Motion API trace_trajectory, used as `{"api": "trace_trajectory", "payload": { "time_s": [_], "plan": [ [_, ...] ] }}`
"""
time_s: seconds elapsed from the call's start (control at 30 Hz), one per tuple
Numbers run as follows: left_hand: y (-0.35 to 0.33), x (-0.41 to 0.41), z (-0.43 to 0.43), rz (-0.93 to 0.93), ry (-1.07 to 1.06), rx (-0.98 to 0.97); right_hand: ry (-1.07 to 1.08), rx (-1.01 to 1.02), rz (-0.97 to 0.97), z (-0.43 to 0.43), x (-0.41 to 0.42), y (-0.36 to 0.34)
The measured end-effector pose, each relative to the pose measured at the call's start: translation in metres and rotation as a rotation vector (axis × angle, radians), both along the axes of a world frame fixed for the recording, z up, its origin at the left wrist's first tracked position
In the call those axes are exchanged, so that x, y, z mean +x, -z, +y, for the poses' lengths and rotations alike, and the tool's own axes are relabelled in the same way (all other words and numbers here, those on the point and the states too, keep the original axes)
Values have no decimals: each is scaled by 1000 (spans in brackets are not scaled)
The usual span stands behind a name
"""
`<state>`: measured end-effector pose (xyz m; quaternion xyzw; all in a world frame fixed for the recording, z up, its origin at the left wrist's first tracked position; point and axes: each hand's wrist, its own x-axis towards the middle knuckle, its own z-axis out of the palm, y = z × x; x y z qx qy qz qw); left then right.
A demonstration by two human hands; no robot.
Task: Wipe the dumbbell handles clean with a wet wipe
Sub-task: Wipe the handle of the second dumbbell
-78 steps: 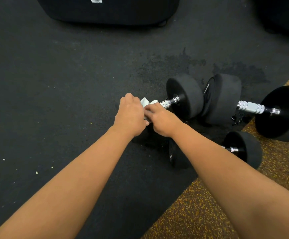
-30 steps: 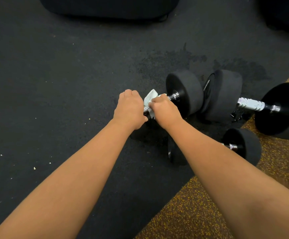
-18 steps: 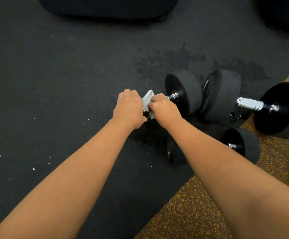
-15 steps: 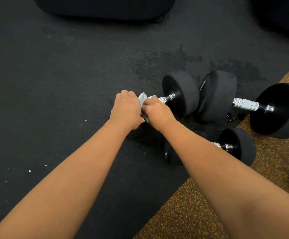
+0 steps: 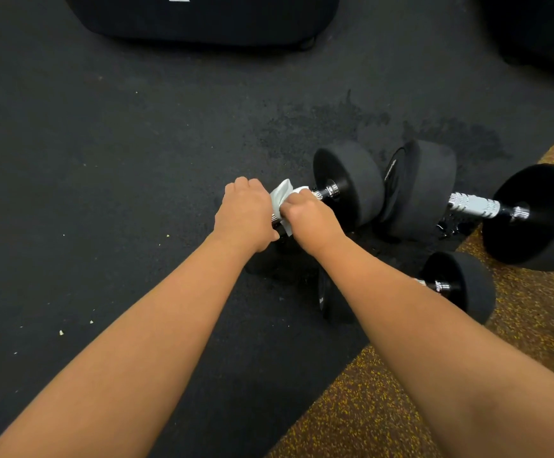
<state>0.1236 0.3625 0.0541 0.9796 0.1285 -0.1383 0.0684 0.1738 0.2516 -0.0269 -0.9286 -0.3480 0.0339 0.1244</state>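
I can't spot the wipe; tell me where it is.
Head view, centre: the wet wipe is bunched on the dumbbell handle between the left hand and right hand.

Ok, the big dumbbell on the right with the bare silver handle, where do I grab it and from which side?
Take the right dumbbell by its knurled silver handle, coming from above and wrapping across it. The bar lies roughly level, held off the floor by the two black heads, which look too wide to hold.
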Motion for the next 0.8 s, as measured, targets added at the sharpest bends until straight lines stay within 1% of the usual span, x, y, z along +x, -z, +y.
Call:
{"api": "trace_trajectory", "payload": {
  "time_s": [0.17,0.53,0.73,0.8],
  "plan": [
    [0,0,-2,2,-3,19,-87,73,-21,-10,-1,2],
    [-1,4,-2,24,-25,6,200,-38,-37,-22,16,4],
    [-2,4,-3,27,-27,12,154,4,-98,-28,13,8],
    [-2,4,-3,25,-19,19,160,-30,-115,-28,12,5]
  ]
}}
